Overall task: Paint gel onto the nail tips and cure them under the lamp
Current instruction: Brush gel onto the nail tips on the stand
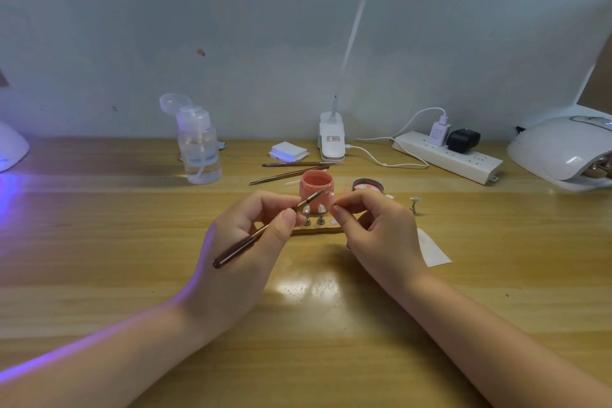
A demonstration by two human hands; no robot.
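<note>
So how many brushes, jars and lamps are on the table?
Brushes: 3, one held by the left hand at, two lying at and
Jars: 1, pink
Curing lamps: 2, at and
Desk lamps: 1
Total: 7

The counter is yellowish wood with a smooth, glossy finish that mirrors the light above. The brush has a dark, polished wooden handle and a metal ferrule; the nail stands look like dull metal, and the gel pot is matt pink plastic. The pump bottle is clear plastic, the curing lamp and power strip glossy white plastic, and the pads look like soft white cloth.
</note>
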